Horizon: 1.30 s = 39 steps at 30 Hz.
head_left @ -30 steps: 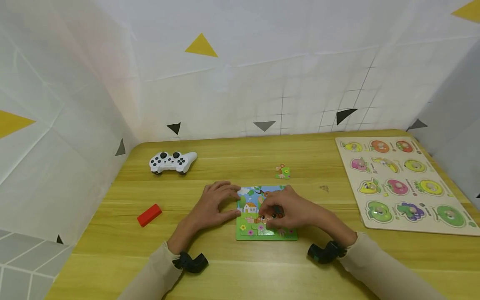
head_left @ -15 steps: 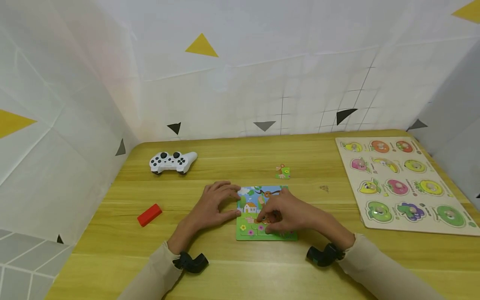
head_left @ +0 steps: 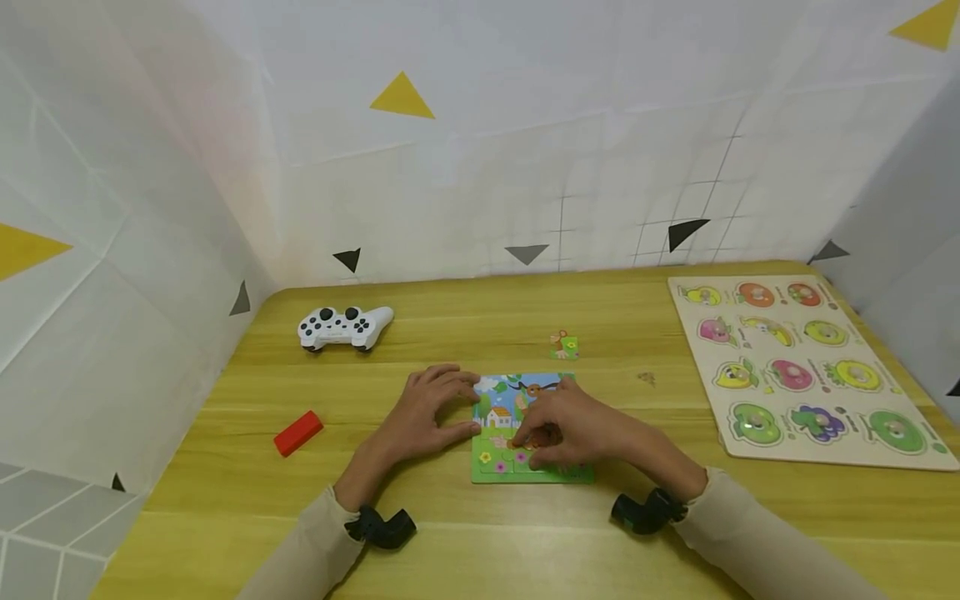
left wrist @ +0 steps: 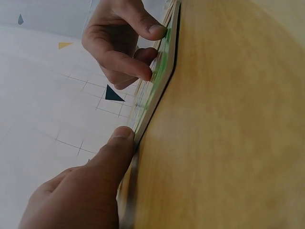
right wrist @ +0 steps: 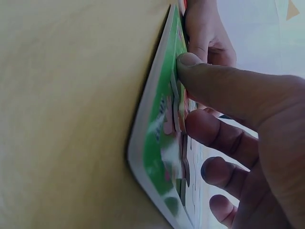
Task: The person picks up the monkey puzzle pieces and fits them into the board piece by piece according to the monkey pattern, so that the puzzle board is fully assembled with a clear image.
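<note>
A small jigsaw puzzle board (head_left: 491,477) with a green lower rim and a house picture lies flat on the table. My left hand (head_left: 429,419) rests at its left edge, thumb and fingers spread and touching the side. Over the board's right half, my right hand (head_left: 572,427) has bent fingers, with thumb and index fingertip on a puzzle piece (right wrist: 176,102) whose edge sits slightly raised in the right wrist view. The hand covers much of the picture there. Behind the board lies a loose puzzle piece (head_left: 564,345) with a yellow flower.
A white game controller (head_left: 341,327) sits at the back left, and a red block (head_left: 298,432) lies left of my left hand. At the right stands a wooden fruit peg board (head_left: 808,367) on the wooden table (head_left: 465,542).
My right hand has shifted slightly left and lower over the board; its fingers now hide the animal face seen earlier. My left hand stays in place.
</note>
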Each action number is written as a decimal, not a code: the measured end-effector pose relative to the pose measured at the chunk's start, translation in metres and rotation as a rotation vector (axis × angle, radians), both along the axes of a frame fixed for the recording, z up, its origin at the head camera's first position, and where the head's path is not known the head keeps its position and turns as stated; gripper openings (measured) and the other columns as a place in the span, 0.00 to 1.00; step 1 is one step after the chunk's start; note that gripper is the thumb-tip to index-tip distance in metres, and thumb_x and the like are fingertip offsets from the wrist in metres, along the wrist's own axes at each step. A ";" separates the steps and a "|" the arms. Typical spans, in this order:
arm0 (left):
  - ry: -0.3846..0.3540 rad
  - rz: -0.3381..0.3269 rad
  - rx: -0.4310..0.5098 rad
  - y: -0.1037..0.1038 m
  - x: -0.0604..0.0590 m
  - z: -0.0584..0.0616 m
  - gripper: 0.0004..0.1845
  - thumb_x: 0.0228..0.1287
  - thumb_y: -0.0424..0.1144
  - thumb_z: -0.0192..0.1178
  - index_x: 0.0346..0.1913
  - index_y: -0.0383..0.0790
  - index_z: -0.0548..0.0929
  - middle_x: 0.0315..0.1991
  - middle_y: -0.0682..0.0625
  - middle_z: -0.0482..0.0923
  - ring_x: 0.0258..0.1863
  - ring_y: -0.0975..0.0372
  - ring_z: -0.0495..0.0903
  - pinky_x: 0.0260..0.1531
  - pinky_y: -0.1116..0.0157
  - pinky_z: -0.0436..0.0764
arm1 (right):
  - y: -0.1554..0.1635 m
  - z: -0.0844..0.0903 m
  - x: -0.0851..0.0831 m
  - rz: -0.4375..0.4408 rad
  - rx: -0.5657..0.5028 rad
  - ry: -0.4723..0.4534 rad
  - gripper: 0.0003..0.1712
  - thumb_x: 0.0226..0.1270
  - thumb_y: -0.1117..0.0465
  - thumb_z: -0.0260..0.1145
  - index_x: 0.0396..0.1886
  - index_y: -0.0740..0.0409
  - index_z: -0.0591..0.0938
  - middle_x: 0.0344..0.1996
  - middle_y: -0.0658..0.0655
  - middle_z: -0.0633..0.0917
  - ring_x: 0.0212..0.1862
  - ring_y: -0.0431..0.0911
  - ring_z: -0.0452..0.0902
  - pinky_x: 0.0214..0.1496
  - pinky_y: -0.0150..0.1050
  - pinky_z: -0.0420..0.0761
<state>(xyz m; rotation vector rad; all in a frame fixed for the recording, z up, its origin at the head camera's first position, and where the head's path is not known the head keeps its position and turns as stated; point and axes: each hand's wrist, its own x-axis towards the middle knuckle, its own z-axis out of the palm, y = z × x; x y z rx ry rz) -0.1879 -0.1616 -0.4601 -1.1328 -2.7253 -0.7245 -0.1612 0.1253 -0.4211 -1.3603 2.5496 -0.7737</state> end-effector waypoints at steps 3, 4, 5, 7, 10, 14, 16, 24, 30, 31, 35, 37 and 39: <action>0.003 0.002 0.000 0.000 0.000 -0.001 0.19 0.61 0.63 0.59 0.51 0.60 0.79 0.65 0.59 0.72 0.70 0.55 0.63 0.60 0.49 0.60 | 0.002 -0.003 -0.003 0.026 -0.046 0.003 0.12 0.55 0.51 0.74 0.41 0.36 0.87 0.23 0.33 0.78 0.29 0.35 0.71 0.42 0.41 0.58; 0.005 0.003 -0.001 0.000 0.000 -0.001 0.19 0.61 0.63 0.59 0.50 0.61 0.79 0.65 0.59 0.72 0.70 0.55 0.63 0.60 0.49 0.60 | 0.003 -0.003 -0.004 0.031 -0.065 -0.002 0.12 0.56 0.51 0.74 0.41 0.36 0.87 0.23 0.33 0.79 0.30 0.35 0.71 0.42 0.40 0.59; 0.006 0.003 -0.002 -0.001 0.000 -0.001 0.19 0.61 0.63 0.59 0.51 0.61 0.79 0.65 0.59 0.72 0.70 0.55 0.63 0.60 0.49 0.60 | 0.004 -0.004 -0.005 0.035 -0.086 -0.007 0.11 0.57 0.52 0.73 0.41 0.36 0.87 0.24 0.33 0.80 0.30 0.35 0.72 0.42 0.39 0.60; 0.009 0.002 -0.002 0.000 0.000 -0.002 0.19 0.61 0.63 0.58 0.51 0.61 0.79 0.65 0.59 0.72 0.70 0.55 0.63 0.60 0.49 0.60 | 0.008 -0.005 -0.008 0.040 -0.138 -0.035 0.10 0.59 0.54 0.72 0.41 0.38 0.88 0.25 0.34 0.82 0.32 0.36 0.73 0.41 0.38 0.65; 0.012 0.000 -0.002 0.000 0.000 -0.002 0.19 0.61 0.64 0.58 0.51 0.61 0.79 0.65 0.59 0.71 0.70 0.55 0.63 0.61 0.49 0.60 | 0.014 -0.004 -0.013 0.017 -0.201 -0.102 0.09 0.61 0.56 0.70 0.41 0.42 0.88 0.27 0.38 0.85 0.34 0.36 0.74 0.41 0.37 0.70; 0.014 -0.001 0.000 0.000 0.000 -0.002 0.19 0.61 0.63 0.59 0.51 0.61 0.79 0.65 0.59 0.71 0.70 0.55 0.63 0.61 0.49 0.60 | 0.023 -0.004 -0.021 -0.062 -0.253 -0.157 0.09 0.62 0.58 0.69 0.42 0.47 0.88 0.30 0.42 0.85 0.31 0.36 0.74 0.32 0.34 0.76; 0.016 -0.002 0.001 0.000 0.000 -0.001 0.19 0.62 0.63 0.59 0.51 0.61 0.79 0.65 0.59 0.71 0.70 0.55 0.63 0.61 0.49 0.60 | 0.028 -0.005 -0.025 -0.127 -0.265 -0.175 0.09 0.63 0.57 0.68 0.43 0.48 0.87 0.32 0.43 0.84 0.29 0.38 0.73 0.31 0.33 0.75; 0.018 -0.007 0.004 0.000 0.001 -0.004 0.19 0.62 0.62 0.59 0.51 0.60 0.79 0.65 0.59 0.72 0.70 0.54 0.63 0.61 0.48 0.60 | 0.050 -0.013 -0.040 -0.376 -0.303 -0.206 0.12 0.63 0.56 0.68 0.46 0.50 0.86 0.37 0.48 0.86 0.33 0.41 0.76 0.36 0.33 0.77; 0.024 -0.004 0.003 -0.001 0.000 -0.006 0.19 0.61 0.63 0.59 0.51 0.61 0.79 0.65 0.59 0.72 0.70 0.55 0.63 0.60 0.48 0.60 | 0.064 -0.019 -0.050 -0.481 -0.294 -0.170 0.12 0.64 0.55 0.68 0.47 0.50 0.85 0.38 0.50 0.85 0.36 0.44 0.77 0.39 0.35 0.77; 0.024 -0.003 0.001 -0.001 0.000 -0.006 0.19 0.61 0.63 0.59 0.51 0.61 0.79 0.65 0.59 0.72 0.70 0.55 0.63 0.60 0.49 0.60 | 0.066 -0.020 -0.052 -0.490 -0.294 -0.159 0.13 0.63 0.56 0.69 0.47 0.50 0.85 0.39 0.50 0.84 0.37 0.44 0.77 0.39 0.35 0.77; 0.025 0.000 0.002 -0.001 0.000 -0.006 0.19 0.61 0.63 0.58 0.51 0.61 0.79 0.65 0.60 0.72 0.70 0.56 0.63 0.60 0.49 0.61 | 0.072 -0.023 -0.060 -0.487 -0.290 -0.105 0.18 0.61 0.58 0.71 0.51 0.55 0.83 0.43 0.55 0.82 0.38 0.45 0.75 0.40 0.37 0.77; 0.026 -0.002 0.002 0.000 0.001 -0.005 0.19 0.61 0.63 0.58 0.51 0.61 0.79 0.65 0.59 0.72 0.70 0.55 0.63 0.60 0.49 0.61 | 0.072 -0.023 -0.064 -0.477 -0.270 -0.064 0.21 0.60 0.59 0.71 0.54 0.56 0.82 0.45 0.56 0.81 0.37 0.45 0.73 0.40 0.37 0.76; 0.026 -0.002 0.005 0.000 0.001 -0.005 0.19 0.61 0.63 0.59 0.51 0.61 0.79 0.65 0.59 0.72 0.70 0.55 0.63 0.60 0.49 0.60 | 0.071 -0.022 -0.066 -0.463 -0.248 -0.029 0.25 0.59 0.60 0.72 0.57 0.58 0.80 0.45 0.57 0.81 0.37 0.46 0.72 0.40 0.38 0.75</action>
